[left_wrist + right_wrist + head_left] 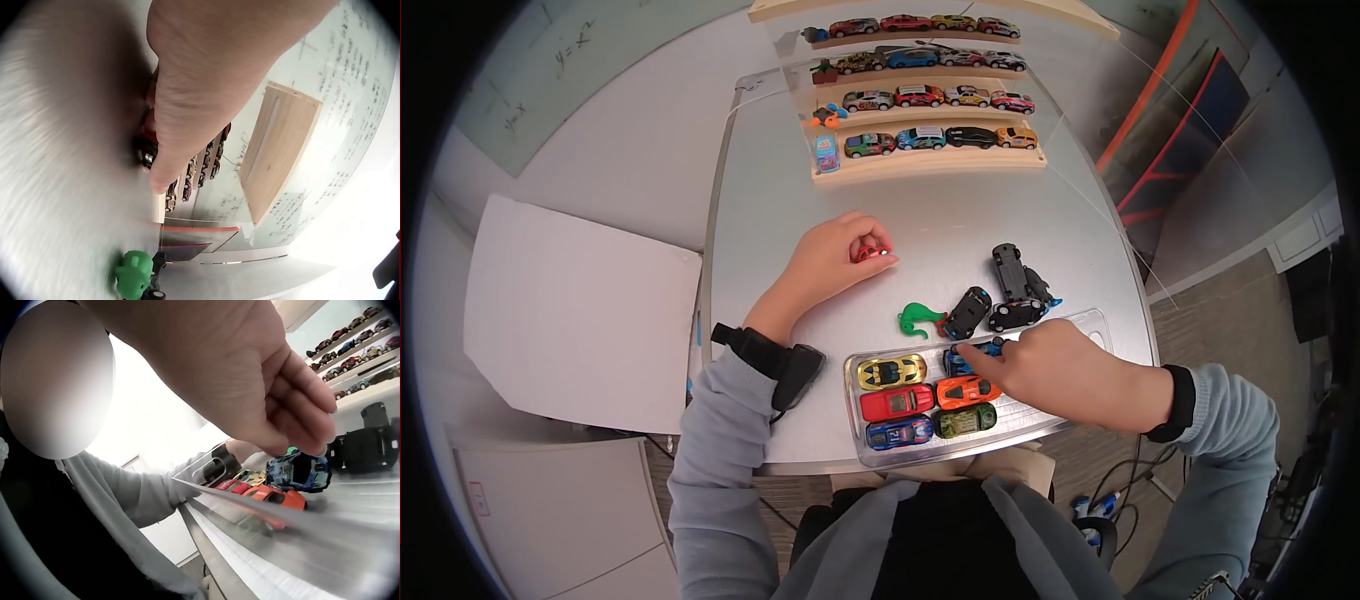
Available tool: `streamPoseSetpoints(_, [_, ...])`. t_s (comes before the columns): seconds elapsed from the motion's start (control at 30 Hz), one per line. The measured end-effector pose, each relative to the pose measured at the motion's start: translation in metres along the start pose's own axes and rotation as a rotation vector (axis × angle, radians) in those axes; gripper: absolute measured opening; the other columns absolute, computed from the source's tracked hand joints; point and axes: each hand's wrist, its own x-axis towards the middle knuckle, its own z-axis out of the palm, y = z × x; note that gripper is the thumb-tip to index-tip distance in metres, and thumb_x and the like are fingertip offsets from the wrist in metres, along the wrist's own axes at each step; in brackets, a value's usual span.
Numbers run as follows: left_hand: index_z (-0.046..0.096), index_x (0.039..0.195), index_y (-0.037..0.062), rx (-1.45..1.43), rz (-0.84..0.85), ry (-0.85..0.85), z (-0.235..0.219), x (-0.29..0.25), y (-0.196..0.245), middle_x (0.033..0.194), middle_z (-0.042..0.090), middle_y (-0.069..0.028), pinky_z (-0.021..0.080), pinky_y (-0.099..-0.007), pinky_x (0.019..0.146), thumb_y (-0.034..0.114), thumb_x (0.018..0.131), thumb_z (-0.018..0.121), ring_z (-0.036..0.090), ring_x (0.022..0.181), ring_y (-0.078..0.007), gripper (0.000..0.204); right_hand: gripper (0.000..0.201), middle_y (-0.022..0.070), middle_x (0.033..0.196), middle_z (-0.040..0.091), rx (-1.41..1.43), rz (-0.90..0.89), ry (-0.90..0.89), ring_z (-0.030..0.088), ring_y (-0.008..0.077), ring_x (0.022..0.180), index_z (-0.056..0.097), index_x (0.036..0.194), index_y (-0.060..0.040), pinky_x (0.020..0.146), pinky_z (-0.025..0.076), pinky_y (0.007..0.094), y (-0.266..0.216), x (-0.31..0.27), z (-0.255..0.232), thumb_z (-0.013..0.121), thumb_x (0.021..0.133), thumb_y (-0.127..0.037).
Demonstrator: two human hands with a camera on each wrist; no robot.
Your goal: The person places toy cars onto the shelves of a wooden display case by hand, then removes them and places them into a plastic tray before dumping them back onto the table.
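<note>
My left hand [840,255] is over the metal table left of centre and pinches a small red toy car [870,254], mostly covered by the fingers. My right hand [1055,360] reaches over the clear plastic tray [1040,425] and holds a blue patterned toy car [299,471] from above, fingertips at its roof. In the tray sit a gold toy car [891,372], a red one [897,402], a dark blue one [899,432], an orange one [967,391] and a green camouflage one [965,420]. Just behind the tray lies a green curved toy [917,319].
Several black toy cars [968,312] lie behind the tray, one upside down [1008,270]. At the table's far end stands a wooden display rack [930,172] with rows of toy cars behind a clear panel. A white board [580,310] is left of the table.
</note>
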Motion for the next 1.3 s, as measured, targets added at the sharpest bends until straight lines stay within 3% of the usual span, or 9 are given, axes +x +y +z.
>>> streamPoseSetpoints(0.1, [0.064,0.088,0.0092,-0.006,-0.001,0.001,0.000,0.000,0.000,0.075,0.052,0.0001,0.039,-0.0244,0.057,0.020,0.077,0.072,0.046,0.062,-0.0106,0.017,0.054,0.0024,0.048,0.049,-0.051,-0.070,-0.027,0.055,0.0166,0.044,0.052,0.125,0.0060,0.041,0.044,0.0293,0.000,0.000,0.000,0.057,0.072,-0.003])
streamPoseSetpoints(0.17, [0.064,0.088,0.0091,-0.007,-0.002,-0.001,0.000,0.000,0.001,0.075,0.052,0.0001,0.039,-0.0243,0.057,0.020,0.077,0.072,0.046,0.062,-0.0106,0.017,0.062,0.0054,0.060,0.056,-0.028,-0.051,-0.124,0.058,0.0171,0.051,0.044,0.135,-0.0017,0.043,0.046,0.0293,-0.001,-0.002,0.001,0.056,0.075,-0.005])
streamPoseSetpoints(0.27, [0.063,0.086,0.0104,-0.004,-0.002,0.007,0.001,0.000,0.000,0.075,0.054,-0.0014,0.042,-0.0276,0.058,0.026,0.076,0.072,0.049,0.062,-0.0141,0.020,0.070,0.0052,0.061,0.055,-0.112,-0.076,-0.046,0.058,0.0172,0.053,0.034,0.142,-0.0041,0.044,0.046,0.0286,0.002,-0.005,0.011,0.055,0.075,-0.004])
streamPoseSetpoints(0.6, [0.064,0.088,0.0086,0.002,-0.004,0.007,0.000,0.000,0.002,0.075,0.052,-0.0001,0.039,-0.0243,0.058,0.019,0.077,0.072,0.046,0.063,-0.0111,0.017,0.077,0.0049,0.059,0.053,-0.087,-0.131,-0.091,0.057,0.0176,0.050,0.024,0.146,-0.0072,0.044,0.046,0.0291,0.006,0.005,0.018,0.054,0.075,-0.001])
streamPoseSetpoints(0.67, [0.064,0.088,0.0086,0.002,-0.001,0.006,0.001,0.000,0.002,0.075,0.052,-0.0001,0.039,-0.0243,0.058,0.019,0.077,0.072,0.046,0.063,-0.0110,0.017,0.079,0.0031,0.050,0.044,-0.035,-0.174,-0.052,0.050,0.0176,0.042,0.026,0.144,-0.0021,0.039,0.037,0.0306,0.009,0.006,0.019,0.055,0.071,0.001])
streamPoseSetpoints(1.0, [0.064,0.088,0.0086,-0.007,-0.018,0.011,0.000,-0.001,0.002,0.076,0.053,-0.0001,0.040,-0.0243,0.058,0.019,0.077,0.072,0.046,0.063,-0.0108,0.017,0.074,0.0026,0.048,0.044,-0.015,-0.148,-0.090,0.048,0.0177,0.038,0.029,0.142,-0.0010,0.038,0.037,0.0304,0.005,0.008,0.011,0.053,0.072,0.001])
streamPoseSetpoints(1.1, [0.065,0.088,0.0086,-0.005,-0.013,0.012,0.001,-0.001,0.000,0.076,0.053,-0.0002,0.040,-0.0243,0.058,0.019,0.076,0.072,0.046,0.063,-0.0106,0.017,0.066,0.0040,0.048,0.046,0.048,-0.157,-0.066,0.051,0.0209,0.040,0.038,0.137,-0.0020,0.040,0.041,0.0328,0.003,0.007,-0.007,0.054,0.073,-0.002])
streamPoseSetpoints(1.17, [0.064,0.088,0.0085,-0.005,-0.016,0.016,0.002,-0.002,-0.001,0.076,0.053,-0.0003,0.040,-0.0243,0.058,0.019,0.076,0.072,0.047,0.063,-0.0105,0.017,0.048,0.0061,0.052,0.051,0.250,-0.155,0.045,0.056,0.0255,0.045,0.052,0.123,-0.0035,0.045,0.046,0.0365,0.007,0.011,-0.028,0.055,0.075,-0.003])
streamPoseSetpoints(1.3, [0.064,0.088,0.0086,-0.006,-0.001,0.007,0.001,0.001,0.001,0.076,0.053,-0.0001,0.040,-0.0243,0.058,0.018,0.077,0.072,0.046,0.063,-0.0105,0.017,0.030,0.0090,0.062,0.057,0.188,-0.061,0.163,0.062,0.0284,0.059,0.060,0.106,-0.0038,0.056,0.051,0.0394,0.038,0.024,-0.031,0.058,0.075,-0.003])
